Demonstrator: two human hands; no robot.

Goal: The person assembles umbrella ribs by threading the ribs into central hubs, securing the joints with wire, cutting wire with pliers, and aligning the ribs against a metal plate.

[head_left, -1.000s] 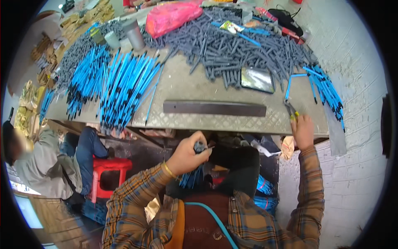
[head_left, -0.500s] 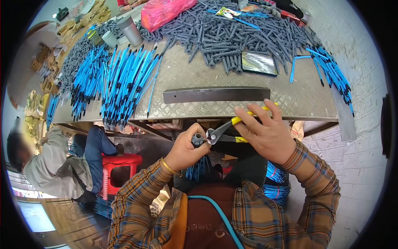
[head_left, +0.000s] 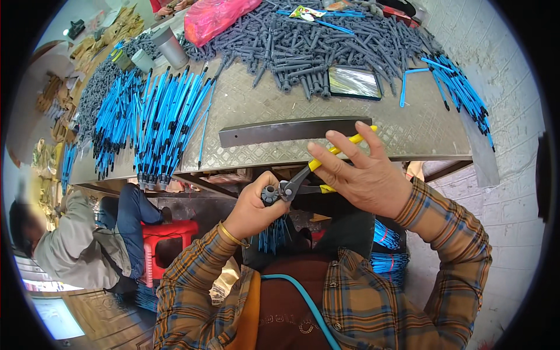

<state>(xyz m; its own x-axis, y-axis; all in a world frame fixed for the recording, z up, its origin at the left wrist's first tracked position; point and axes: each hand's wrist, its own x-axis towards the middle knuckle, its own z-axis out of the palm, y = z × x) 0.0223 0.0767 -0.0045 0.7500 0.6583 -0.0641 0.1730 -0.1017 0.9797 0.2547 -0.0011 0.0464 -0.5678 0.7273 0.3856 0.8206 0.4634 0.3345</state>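
My left hand [head_left: 248,210] is closed around a dark grey plastic tube-shaped part [head_left: 269,196], its round ribbed end with a hole facing up. Cutting pliers [head_left: 298,179] with yellow handles rest in my right hand [head_left: 373,184], whose fingers lie long over the upper handle. The handles are spread apart. At the part's right side, by my left fingertips, are the pliers' jaws; whether they bite on it I cannot tell. Thin blue rods with black pieces [head_left: 272,234] show below my left hand; my hand hides how they join the grey part.
Across the table edge lies a dark metal bar [head_left: 291,129]. Behind it are a heap of grey plastic parts [head_left: 303,52], a flat shiny-topped box [head_left: 354,83] and a pink bag [head_left: 213,20]. Bundled blue rods [head_left: 169,125] lie left. A seated person [head_left: 76,245] is on the left.
The pliers' jaws have come closer against the grey part, and my right hand has shifted slightly left and up. My left hand stays closed on the part, a little further left in view.
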